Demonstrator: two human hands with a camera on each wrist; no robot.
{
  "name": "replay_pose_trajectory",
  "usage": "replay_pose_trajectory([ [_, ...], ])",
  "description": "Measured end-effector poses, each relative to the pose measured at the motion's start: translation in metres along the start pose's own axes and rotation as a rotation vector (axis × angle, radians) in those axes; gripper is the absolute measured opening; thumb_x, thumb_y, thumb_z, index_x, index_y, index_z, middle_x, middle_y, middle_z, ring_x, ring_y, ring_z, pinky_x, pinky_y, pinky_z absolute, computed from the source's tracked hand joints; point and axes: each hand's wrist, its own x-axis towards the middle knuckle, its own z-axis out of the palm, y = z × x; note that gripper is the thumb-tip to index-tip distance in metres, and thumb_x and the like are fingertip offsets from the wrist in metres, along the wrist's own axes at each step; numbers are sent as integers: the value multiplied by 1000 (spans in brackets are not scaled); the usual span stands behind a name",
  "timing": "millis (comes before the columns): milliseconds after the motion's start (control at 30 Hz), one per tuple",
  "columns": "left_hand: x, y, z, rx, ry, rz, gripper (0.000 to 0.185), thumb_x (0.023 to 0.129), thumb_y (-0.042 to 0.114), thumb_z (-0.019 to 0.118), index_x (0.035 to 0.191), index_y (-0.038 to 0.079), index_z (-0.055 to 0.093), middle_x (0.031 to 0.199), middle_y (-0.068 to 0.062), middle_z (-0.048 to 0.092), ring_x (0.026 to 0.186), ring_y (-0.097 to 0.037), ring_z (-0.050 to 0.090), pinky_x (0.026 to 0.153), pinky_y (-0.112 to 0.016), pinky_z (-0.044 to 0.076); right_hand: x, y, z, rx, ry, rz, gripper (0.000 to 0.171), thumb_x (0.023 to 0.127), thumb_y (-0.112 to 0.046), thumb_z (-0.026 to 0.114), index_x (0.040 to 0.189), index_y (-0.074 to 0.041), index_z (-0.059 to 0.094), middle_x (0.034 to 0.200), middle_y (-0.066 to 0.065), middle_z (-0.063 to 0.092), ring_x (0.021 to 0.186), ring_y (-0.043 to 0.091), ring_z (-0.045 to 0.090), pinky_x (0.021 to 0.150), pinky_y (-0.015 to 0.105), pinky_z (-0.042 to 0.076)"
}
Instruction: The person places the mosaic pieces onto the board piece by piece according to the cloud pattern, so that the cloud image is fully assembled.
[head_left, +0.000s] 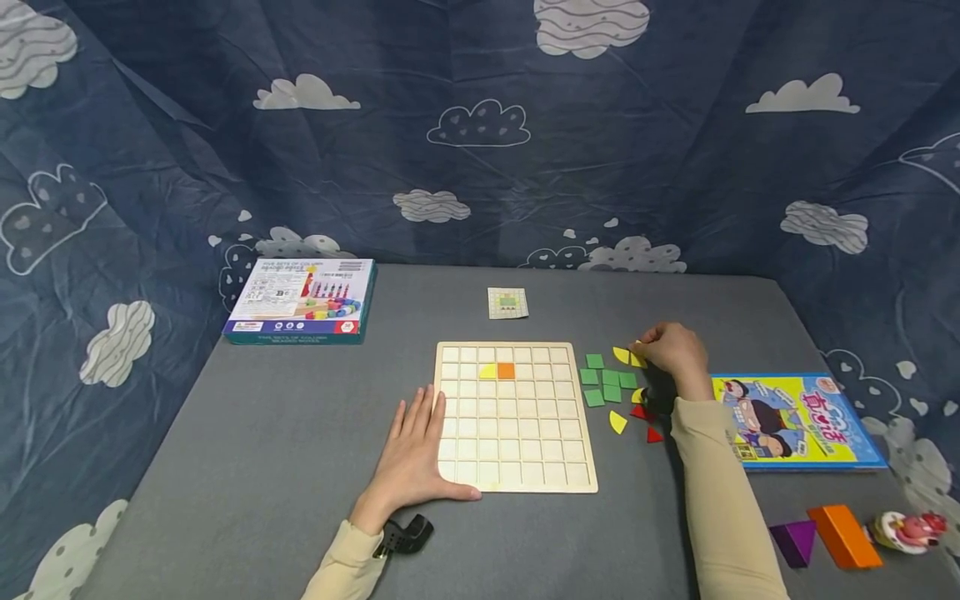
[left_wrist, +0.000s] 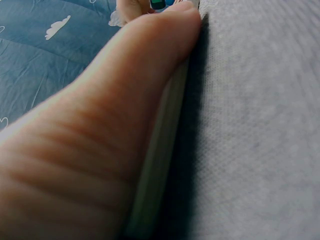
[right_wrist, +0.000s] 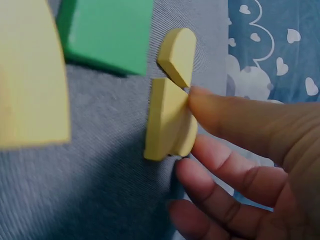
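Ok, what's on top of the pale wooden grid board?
A yellow quarter-round tile beside an orange square tile. The left hand covers the near-left corner; anything beneath is hidden.

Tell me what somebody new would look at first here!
Probably the pale grid board in the middle of the table, with a yellow quarter-round and an orange square side by side near its far edge. Next, perhaps the green squares to its right, close to where the right hand pinches a yellow piece. The blue-and-yellow box farther right might draw eyes too.

Foreground yellow piece (right_wrist: 30, 75) cut off left (blurred too), right-wrist view; book (head_left: 802, 421) partly hidden behind right sleeve (head_left: 727, 500).
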Motion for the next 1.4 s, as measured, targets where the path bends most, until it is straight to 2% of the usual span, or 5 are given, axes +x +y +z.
replay_pose_trajectory([
  [500, -1, 1, 1, 5, 10, 8, 140, 53, 85, 64, 151, -1, 10, 156, -20, 4, 143, -31, 0, 112, -46, 0, 5, 0, 3, 55, -38, 17, 28, 88, -26, 69, 99, -1, 61, 94, 16, 58, 79, 29, 51, 66, 41, 38],
  [800, -1, 0, 1, 3, 4, 5, 140, 53, 84, 64, 151, -1, 10, 156, -20, 4, 143, -30, 0, 112, -46, 0, 1, 5, 8, 145, 54, 25, 34, 83, -29, 73, 97, 2, 70, 94, 16, 64, 79, 28, 54, 63, 37, 40],
  [1100, 0, 0, 0, 8, 7, 7, 141, 53, 85, 64, 151, -1, 11, 156, -20, 5, 143, -31, 1, 113, -46, 0, -15, -19, 15, 282, 69, -123, 25, 88, -20, 68, 97, 3, 67, 88, 15, 64, 71, 24, 53, 58, 33, 43],
  [1267, 0, -1, 0, 3, 7, 5, 140, 53, 85, 64, 151, 0, 10, 156, -19, 5, 143, -30, 0, 112, -46, -1, -23, -42, 31, 344, 72, -215, 18, 86, -21, 72, 92, -4, 69, 82, 8, 63, 71, 23, 55, 55, 47, 46],
  [1400, 0, -1, 0, 2, 10, 8, 140, 53, 85, 63, 151, 0, 10, 156, -19, 4, 143, -30, 0, 112, -46, -1, -29, -62, 42, 344, 34, -294, 15, 85, -18, 72, 92, -5, 70, 83, 8, 65, 72, 23, 57, 58, 46, 47],
])
